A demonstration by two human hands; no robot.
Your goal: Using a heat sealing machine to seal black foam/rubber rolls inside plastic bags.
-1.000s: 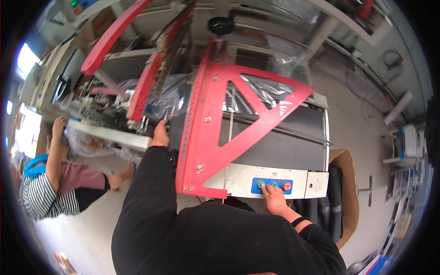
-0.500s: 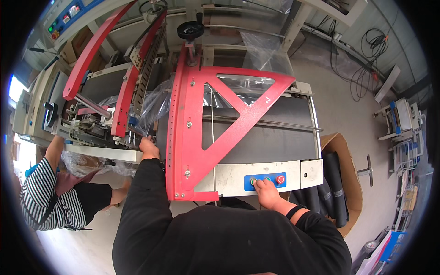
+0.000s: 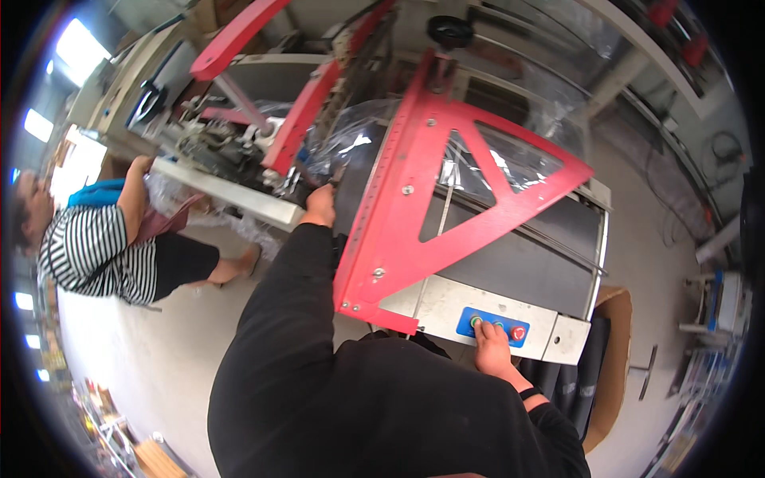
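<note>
My right hand (image 3: 493, 350) reaches its fingertips onto a blue button panel (image 3: 488, 327) on the machine's pale front. The fingers lie over the left and middle buttons, while a red button (image 3: 518, 333) stays uncovered to their right. My left hand (image 3: 320, 208) is at the gap between the machine's left part and the dark belt (image 3: 360, 171), close to clear plastic film (image 3: 351, 139). Its fingertips are partly hidden, so I cannot tell whether they grip anything. A red triangular metal guard (image 3: 398, 231) stands between my two hands.
A person in a striped top (image 3: 96, 247) stands at the left, one hand at the machine's pale edge (image 3: 227, 193). A cardboard box (image 3: 615, 358) with dark rolls (image 3: 591, 378) sits at the right. A black handwheel (image 3: 450, 32) tops the far side.
The view has swung left, so the machine appears shifted right and tilted, and more of the other person shows. My right hand stays on the button panel, my left by the gap.
</note>
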